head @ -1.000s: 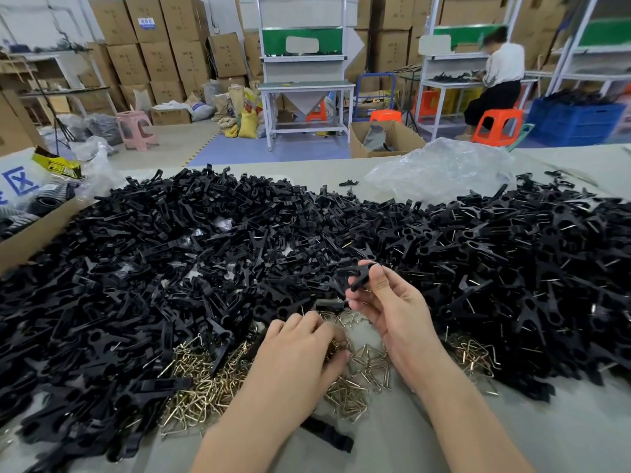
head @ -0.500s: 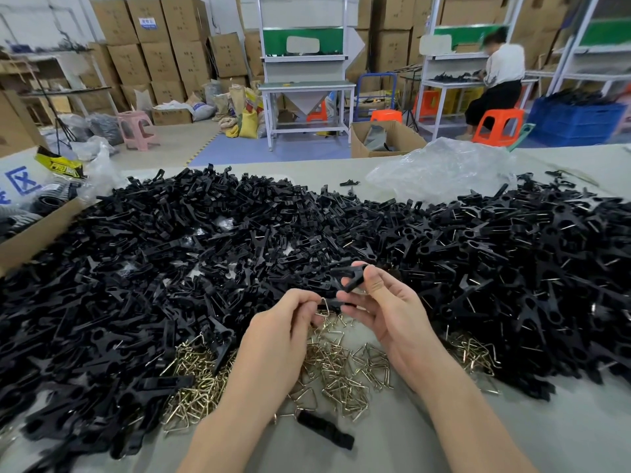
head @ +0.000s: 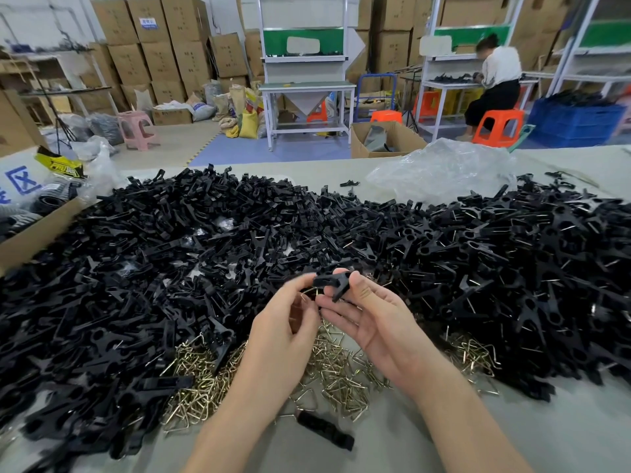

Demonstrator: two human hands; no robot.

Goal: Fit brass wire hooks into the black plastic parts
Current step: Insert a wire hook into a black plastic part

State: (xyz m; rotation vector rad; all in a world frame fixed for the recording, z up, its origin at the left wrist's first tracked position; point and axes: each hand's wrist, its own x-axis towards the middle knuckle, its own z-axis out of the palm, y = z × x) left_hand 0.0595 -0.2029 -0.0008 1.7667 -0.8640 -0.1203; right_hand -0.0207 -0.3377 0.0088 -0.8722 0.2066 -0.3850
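Far left of frame: cardboard box (head: 32, 233) edge on the tabletop (head: 563, 435). Big heap of black plastic parts (head: 143, 268) fills left to right across mid-frame. Lower centre: loose brass wire hooks (head: 201, 380) w/ one stray black piece (head: 326, 430) near you. Centre: your left hand (head: 280, 339), grip pinching a brass hook (head: 309, 293) against the black part (head: 333, 283); your right hand (head: 379, 319), grip closed on that part. Upper right: clear plastic bag (head: 444, 170).
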